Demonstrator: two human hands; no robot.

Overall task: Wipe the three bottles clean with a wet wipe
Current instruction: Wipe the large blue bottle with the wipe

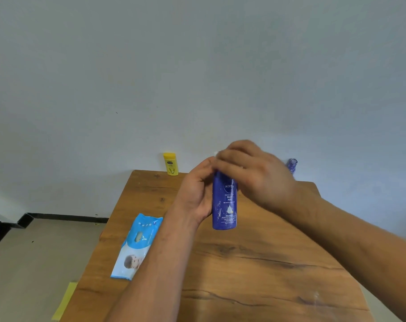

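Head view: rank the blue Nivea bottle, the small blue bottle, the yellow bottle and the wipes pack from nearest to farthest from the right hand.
1. Blue Nivea bottle: under the right hand.
2. Small blue bottle: just behind it, far right.
3. Yellow bottle: far left edge.
4. Wipes pack: near left.

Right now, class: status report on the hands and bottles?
Left hand holds blue bottle upright. Right hand wiping its top. Yellow bottle waits at back. Nothing in the way.

head cam — faces forward-down | close over table [255,263] — wall behind
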